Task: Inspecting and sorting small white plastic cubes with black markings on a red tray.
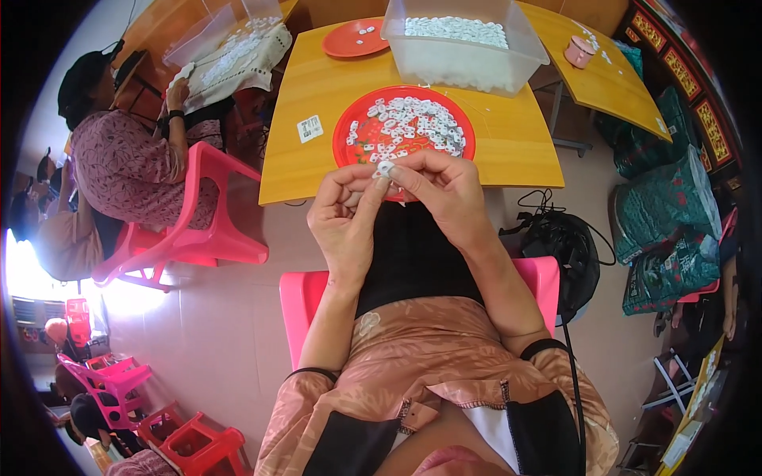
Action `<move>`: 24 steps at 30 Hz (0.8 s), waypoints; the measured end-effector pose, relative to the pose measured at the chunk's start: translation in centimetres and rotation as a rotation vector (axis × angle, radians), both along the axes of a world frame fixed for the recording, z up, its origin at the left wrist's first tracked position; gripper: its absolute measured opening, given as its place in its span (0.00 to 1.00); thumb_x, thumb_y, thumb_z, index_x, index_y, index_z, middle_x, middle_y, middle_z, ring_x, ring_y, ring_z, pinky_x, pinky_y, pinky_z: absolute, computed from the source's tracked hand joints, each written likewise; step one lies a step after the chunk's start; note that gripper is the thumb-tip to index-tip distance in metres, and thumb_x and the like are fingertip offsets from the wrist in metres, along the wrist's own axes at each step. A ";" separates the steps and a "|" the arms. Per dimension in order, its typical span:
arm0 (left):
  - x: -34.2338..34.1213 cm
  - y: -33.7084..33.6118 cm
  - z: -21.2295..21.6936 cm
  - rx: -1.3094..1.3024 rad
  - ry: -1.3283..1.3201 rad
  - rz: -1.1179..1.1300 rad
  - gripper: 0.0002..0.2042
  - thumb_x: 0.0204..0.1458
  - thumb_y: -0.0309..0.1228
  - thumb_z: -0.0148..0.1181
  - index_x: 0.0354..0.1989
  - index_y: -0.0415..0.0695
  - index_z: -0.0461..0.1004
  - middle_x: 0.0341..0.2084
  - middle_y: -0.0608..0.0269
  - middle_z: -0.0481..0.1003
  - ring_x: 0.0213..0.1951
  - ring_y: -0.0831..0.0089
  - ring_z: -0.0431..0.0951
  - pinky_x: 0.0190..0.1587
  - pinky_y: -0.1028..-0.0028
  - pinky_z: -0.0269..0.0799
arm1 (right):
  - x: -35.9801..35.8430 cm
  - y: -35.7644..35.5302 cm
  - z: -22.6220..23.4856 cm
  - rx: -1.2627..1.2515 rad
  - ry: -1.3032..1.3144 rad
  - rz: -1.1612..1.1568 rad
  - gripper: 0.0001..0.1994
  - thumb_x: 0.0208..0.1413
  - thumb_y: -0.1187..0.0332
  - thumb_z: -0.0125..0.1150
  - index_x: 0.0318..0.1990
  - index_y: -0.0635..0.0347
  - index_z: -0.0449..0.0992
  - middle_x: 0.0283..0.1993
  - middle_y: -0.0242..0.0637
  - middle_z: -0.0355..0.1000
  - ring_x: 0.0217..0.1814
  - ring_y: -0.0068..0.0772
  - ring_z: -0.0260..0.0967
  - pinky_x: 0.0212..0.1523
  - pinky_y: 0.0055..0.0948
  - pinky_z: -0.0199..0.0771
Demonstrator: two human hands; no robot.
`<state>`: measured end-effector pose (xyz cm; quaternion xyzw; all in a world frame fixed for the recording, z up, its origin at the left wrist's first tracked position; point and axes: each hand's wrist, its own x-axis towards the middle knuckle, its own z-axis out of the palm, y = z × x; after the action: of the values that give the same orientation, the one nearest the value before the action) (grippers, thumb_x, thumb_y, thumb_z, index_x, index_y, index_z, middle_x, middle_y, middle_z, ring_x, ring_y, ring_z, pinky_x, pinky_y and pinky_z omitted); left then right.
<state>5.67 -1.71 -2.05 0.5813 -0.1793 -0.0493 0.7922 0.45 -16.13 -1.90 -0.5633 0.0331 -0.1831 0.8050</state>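
Observation:
My left hand (346, 213) and my right hand (446, 193) meet over the near rim of a round red tray (343, 119). Thumbs and fingertips of both pinch a small white plastic piece (384, 167) with a dark spot or hole in it. Its exact kind is too small to make out. Many similar white pieces (417, 119) lie loose on the tray, heaped toward its far and right sides. My fingers cover the near part of the tray.
Behind the tray, a translucent plastic bin (464, 71) holds a heap of white pieces. A red plate (355, 40), a white printed card (310, 128) and the bin share the yellow table (290, 87). At left, a person (135, 166) sits on a pink chair (198, 198). Green bags (667, 206) stand right.

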 end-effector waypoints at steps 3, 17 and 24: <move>0.5 0.8 0.0 -0.049 -0.010 -0.079 0.11 0.61 0.16 0.65 0.50 0.32 0.75 0.37 0.57 0.83 0.36 0.76 0.84 0.44 0.79 0.80 | -0.6 0.0 1.3 0.036 -0.010 0.073 0.08 0.65 0.73 0.67 0.47 0.69 0.83 0.39 0.32 0.81 0.40 0.16 0.76 0.41 0.18 0.77; 2.0 0.7 -1.8 -0.135 -0.380 -0.248 0.20 0.59 0.39 0.70 0.51 0.34 0.82 0.50 0.50 0.82 0.53 0.62 0.80 0.58 0.65 0.75 | -1.5 0.3 2.2 0.028 0.096 0.212 0.08 0.64 0.68 0.70 0.40 0.66 0.85 0.30 0.26 0.76 0.31 0.13 0.69 0.33 0.17 0.68; 0.9 0.5 -2.2 -0.153 -0.122 -0.173 0.18 0.62 0.38 0.68 0.51 0.34 0.82 0.50 0.52 0.82 0.51 0.66 0.81 0.57 0.66 0.76 | -1.0 1.2 1.8 0.198 0.123 0.233 0.11 0.67 0.65 0.66 0.38 0.66 0.83 0.26 0.26 0.71 0.27 0.16 0.68 0.28 0.19 0.68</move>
<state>6.56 -1.22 -4.21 0.5033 -0.2798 -0.0681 0.8147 -0.55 -14.91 -0.06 -0.4912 0.0344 -0.0494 0.8689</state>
